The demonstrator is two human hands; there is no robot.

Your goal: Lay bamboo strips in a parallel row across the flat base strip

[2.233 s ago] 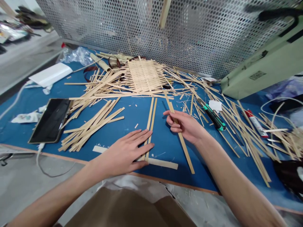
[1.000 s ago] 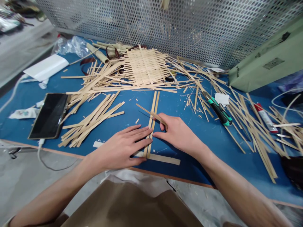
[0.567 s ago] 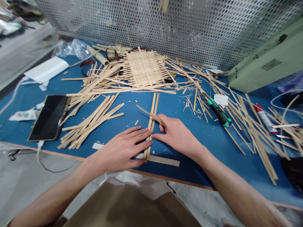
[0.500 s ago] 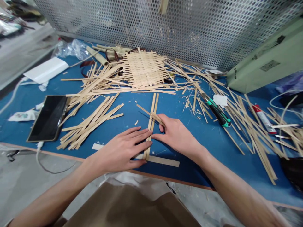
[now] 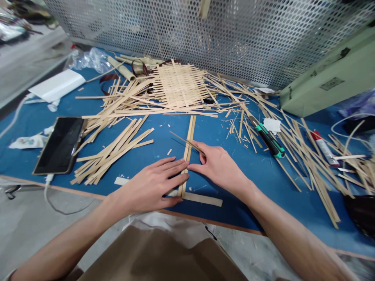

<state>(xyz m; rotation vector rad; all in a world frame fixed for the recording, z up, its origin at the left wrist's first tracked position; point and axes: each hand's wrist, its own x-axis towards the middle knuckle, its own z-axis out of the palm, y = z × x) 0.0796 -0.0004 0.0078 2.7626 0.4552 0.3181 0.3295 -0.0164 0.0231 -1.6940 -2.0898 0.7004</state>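
Two long bamboo strips (image 5: 191,127) lie side by side on the blue table, pointing away from me. Their near ends rest on a flat pale strip (image 5: 205,199) lying crosswise near the front edge. My left hand (image 5: 158,181) is spread flat, its fingertips on the two strips. In my right hand (image 5: 215,162) a thin bamboo strip (image 5: 183,139) is gripped between curled fingers, slanting to the upper left across the pair. Behind them sits a woven bamboo mat (image 5: 179,86) with loose strip ends sticking out.
Loose strips (image 5: 114,152) are heaped left of centre, more at right. A phone (image 5: 60,145) lies at the left. A green-black cutter (image 5: 268,136), a red-capped tube (image 5: 324,148) and a green box (image 5: 328,74) are at the right; a perforated metal panel (image 5: 175,27) stands behind.
The strip in my right hand has turned from its flat side to its thin edge. The two strips lie closer together. My left hand has hardly moved.
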